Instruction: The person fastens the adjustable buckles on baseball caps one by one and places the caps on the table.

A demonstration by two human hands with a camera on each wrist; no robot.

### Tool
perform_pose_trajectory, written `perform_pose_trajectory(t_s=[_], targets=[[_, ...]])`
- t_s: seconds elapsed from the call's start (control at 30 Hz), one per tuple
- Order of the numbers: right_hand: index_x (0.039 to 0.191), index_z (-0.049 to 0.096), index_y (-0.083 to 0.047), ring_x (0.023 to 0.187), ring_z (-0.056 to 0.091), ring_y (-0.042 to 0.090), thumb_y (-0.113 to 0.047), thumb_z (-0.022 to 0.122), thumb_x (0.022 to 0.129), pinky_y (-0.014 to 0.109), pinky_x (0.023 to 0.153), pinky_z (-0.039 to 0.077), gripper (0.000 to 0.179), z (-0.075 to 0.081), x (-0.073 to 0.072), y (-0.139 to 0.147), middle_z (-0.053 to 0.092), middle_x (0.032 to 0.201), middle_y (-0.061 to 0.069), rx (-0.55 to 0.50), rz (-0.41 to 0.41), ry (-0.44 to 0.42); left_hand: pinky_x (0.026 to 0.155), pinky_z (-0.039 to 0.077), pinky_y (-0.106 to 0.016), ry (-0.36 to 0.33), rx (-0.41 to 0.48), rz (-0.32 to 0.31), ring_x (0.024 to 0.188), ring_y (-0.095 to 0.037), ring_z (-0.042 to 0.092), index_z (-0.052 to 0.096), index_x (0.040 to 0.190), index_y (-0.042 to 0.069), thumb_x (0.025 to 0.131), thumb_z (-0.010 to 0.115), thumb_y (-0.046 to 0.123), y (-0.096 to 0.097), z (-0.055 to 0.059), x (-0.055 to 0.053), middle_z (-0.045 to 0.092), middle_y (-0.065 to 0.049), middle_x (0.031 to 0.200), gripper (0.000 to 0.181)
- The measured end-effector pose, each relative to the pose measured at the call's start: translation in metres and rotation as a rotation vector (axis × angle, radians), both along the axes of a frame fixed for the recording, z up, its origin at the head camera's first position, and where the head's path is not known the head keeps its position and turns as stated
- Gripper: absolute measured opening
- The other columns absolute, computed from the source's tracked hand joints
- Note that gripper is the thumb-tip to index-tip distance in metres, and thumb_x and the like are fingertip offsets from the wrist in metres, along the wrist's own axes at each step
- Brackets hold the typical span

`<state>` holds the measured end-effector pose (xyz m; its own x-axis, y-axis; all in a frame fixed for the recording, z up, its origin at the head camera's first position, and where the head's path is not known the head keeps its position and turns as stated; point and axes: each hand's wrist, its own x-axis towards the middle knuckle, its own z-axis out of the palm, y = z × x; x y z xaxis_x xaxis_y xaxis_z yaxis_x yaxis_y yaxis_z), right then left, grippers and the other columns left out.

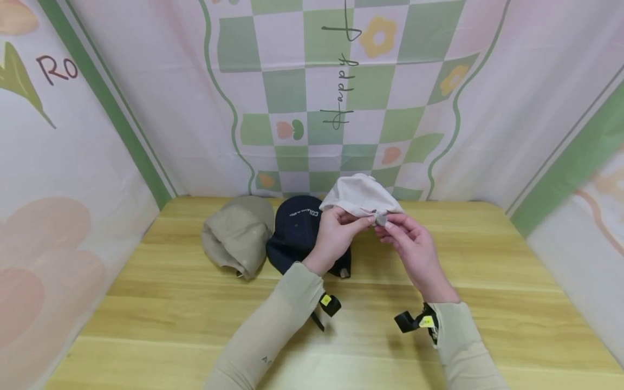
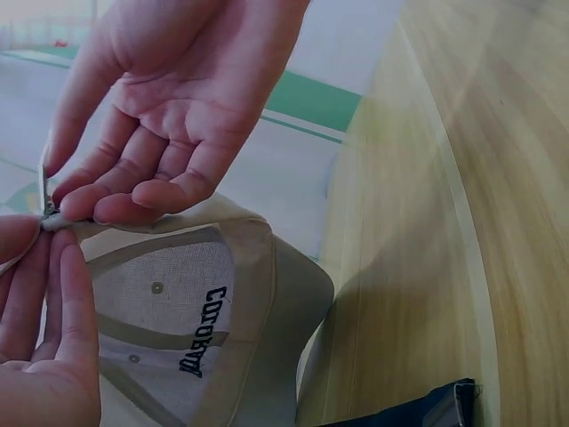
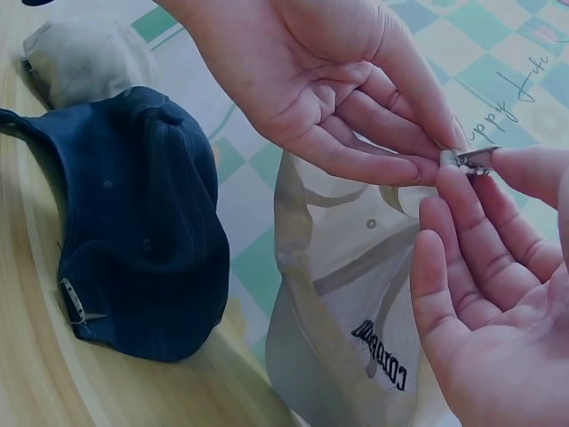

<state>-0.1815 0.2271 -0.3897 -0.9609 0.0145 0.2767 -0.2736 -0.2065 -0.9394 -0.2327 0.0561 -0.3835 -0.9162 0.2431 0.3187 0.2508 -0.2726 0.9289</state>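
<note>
A white baseball cap [image 1: 361, 195] is held up over the table, its crown toward the back wall. Its inside [image 3: 342, 258] shows in both wrist views, with dark lettering seen through. My left hand [image 1: 336, 238] pinches the cap's back strap between thumb and fingers. Beside it, my right hand [image 1: 414, 252] pinches the small metal buckle [image 3: 476, 160] on that strap. The two hands' fingertips meet at the buckle. In the left wrist view, the left hand [image 2: 49, 356] is below and the right hand [image 2: 178, 116] above.
A navy cap [image 1: 294, 227] with white lettering lies on the wooden table [image 1: 195, 325], partly behind my left hand. Left of it sits a khaki cap [image 1: 239, 233]. A patterned cloth [image 1: 283, 92] hangs along the table's back edge.
</note>
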Motion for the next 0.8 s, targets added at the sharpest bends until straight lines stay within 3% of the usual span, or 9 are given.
perform_pose_trajectory(t_s=[0.33,0.6,0.8], targets=[[0.111,0.061,0.004,0.093,0.067,0.016,-0.007,0.057,0.105,0.026,0.082,0.056,0.014,0.0037,-0.0005,-0.0013,0.068,0.102,0.005,0.051,-0.038,-0.032,0.078,0.057,-0.026,0.03,-0.03,0.003,0.087,-0.014,0.071,0.073,0.103,-0.008,0.088,0.078,-0.002,0.0016,-0.0029,0.0013,0.075,-0.012,0.096,0.017],[0.109,0.06,0.007,0.093,0.063,0.021,-0.011,0.056,0.106,0.024,0.08,0.055,0.019,0.0056,-0.0027,-0.0024,0.065,0.102,0.005,0.214,-0.141,-0.017,0.08,0.058,-0.028,0.036,-0.026,-0.006,0.088,-0.013,0.071,0.073,0.103,-0.007,0.089,0.078,-0.001,0.0023,-0.0011,0.0028,0.075,-0.01,0.096,0.016],[0.104,0.061,0.008,0.091,0.062,0.018,-0.008,0.056,0.105,0.023,0.078,0.054,0.016,0.0064,-0.0041,-0.0031,0.065,0.104,0.008,0.269,-0.204,0.01,0.086,0.058,-0.033,-0.022,0.035,-0.019,0.092,-0.014,0.069,0.073,0.104,-0.005,0.095,0.073,0.005,0.0028,0.005,0.0008,0.074,-0.006,0.098,0.014]])
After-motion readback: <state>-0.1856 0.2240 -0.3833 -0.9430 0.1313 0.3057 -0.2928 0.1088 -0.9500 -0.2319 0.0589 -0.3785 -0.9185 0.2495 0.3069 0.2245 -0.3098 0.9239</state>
